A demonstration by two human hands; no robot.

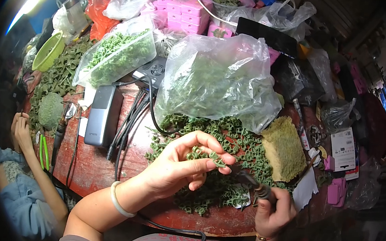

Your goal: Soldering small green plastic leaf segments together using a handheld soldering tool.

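Note:
My left hand (170, 164) is raised over the table's front, palm turned up. Several small green open-ring pieces (195, 154) lie in its curled fingers, and one sits between thumb and fingertips. To its right, my right hand (278, 211) is closed round the handle of a soldering iron (263, 191). The iron's dark front end points up and left toward the left fingertips; its exact tip is hard to make out against the pile. Beneath both hands spreads a loose heap of similar green pieces (202, 197).
Behind the heap lies a clear plastic bag (220, 72) of green pieces. A yellowish sponge block (285, 149) is right of it. Left are a power bank (100, 114), black cables (130, 126) and a tilted clear tub (116, 56). Another person's hands (21, 130) are at far left.

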